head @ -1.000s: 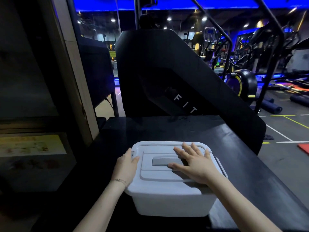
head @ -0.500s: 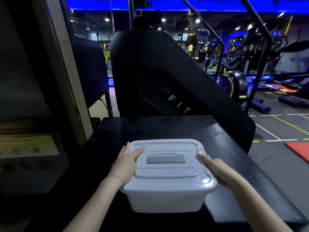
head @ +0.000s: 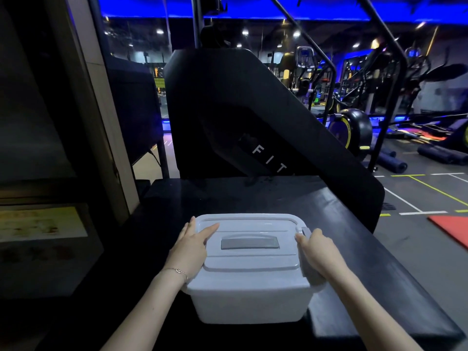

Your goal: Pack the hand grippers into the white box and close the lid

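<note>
The white box point(head: 249, 298) stands on a black table point(head: 253, 196) close in front of me. Its lid point(head: 248, 262) lies flat on top, with a grey handle point(head: 250, 243) folded down in the middle. My left hand point(head: 190, 252) rests flat on the lid's left edge, fingers stretched out. My right hand point(head: 317, 254) wraps the clip on the box's right side. No hand grippers are visible; the inside of the box is hidden by the lid.
A large black machine panel point(head: 253, 115) marked "FIT" rises right behind the table. A wall and pillar point(head: 96, 110) stand at the left. Gym machines and a red floor mat point(head: 450, 229) fill the floor to the right, beyond the table's right edge.
My right hand left the top of the lid and went to the box's right side, onto the clip. My left hand slid from the side up onto the lid's left edge.
</note>
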